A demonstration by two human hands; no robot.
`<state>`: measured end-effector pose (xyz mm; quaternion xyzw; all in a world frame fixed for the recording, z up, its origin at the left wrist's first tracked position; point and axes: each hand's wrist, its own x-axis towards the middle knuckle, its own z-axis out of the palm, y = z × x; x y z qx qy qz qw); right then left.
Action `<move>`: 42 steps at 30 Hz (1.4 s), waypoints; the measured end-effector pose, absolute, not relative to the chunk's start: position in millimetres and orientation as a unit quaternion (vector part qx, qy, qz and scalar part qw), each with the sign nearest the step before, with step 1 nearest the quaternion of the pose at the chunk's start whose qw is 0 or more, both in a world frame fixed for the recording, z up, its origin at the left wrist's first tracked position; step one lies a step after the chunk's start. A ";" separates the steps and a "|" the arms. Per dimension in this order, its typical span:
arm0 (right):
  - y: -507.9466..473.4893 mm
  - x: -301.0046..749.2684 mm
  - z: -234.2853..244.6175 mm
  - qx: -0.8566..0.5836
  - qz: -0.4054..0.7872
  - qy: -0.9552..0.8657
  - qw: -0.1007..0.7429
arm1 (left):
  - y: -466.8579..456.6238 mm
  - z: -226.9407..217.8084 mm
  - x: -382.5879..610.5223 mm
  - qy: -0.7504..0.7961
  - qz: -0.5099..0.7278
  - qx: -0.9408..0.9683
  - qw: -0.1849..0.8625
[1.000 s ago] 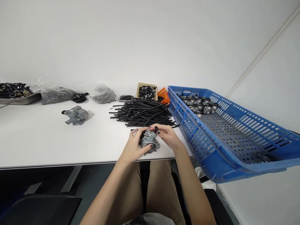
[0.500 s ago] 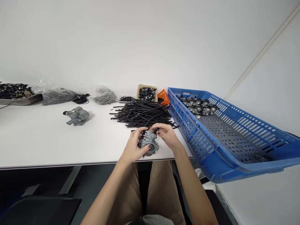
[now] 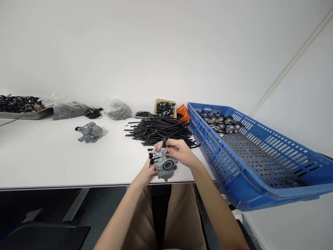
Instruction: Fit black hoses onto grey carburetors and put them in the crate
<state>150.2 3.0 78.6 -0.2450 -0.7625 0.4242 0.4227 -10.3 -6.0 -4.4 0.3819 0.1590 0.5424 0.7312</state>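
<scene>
A grey metal carburetor (image 3: 164, 166) is held up over the table's front edge, its round bore facing me. My left hand (image 3: 146, 173) is closed around its left side, the thumb lying along the body and the other fingers mostly hidden behind. At the top, my right hand (image 3: 182, 152) grips the carburetor's neck with thumb and fingers, just beside an upright black cap (image 3: 164, 141). Just behind both hands lies a pile of black rubber hoses (image 3: 161, 128). A second carburetor (image 3: 90, 132) rests on the table to the left.
A blue crate (image 3: 223, 166) with several carburetors (image 3: 221, 122) stands at the right. Along the wall are a cream tray (image 3: 155, 104) of small black parts, an orange basket (image 3: 185, 111), plastic bags (image 3: 118, 109) of metal parts and a metal tray (image 3: 39, 114).
The held carburetor has turned, so its bore now faces me more and the black cap stands upright. My right hand has shifted down slightly onto the neck.
</scene>
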 end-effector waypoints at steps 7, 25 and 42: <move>63.7 179.2 61.8 -0.489 0.069 -0.781 0.383 | -0.6 3.3 -22.6 0.201 0.563 0.203 0.775; 100.6 210.3 30.6 -0.543 -0.009 -0.775 0.321 | -2.6 17.3 -23.3 0.264 0.594 0.086 0.755; -11.9 148.2 44.9 -0.356 0.291 -0.479 0.748 | -4.8 10.5 -15.0 0.281 0.626 0.153 0.712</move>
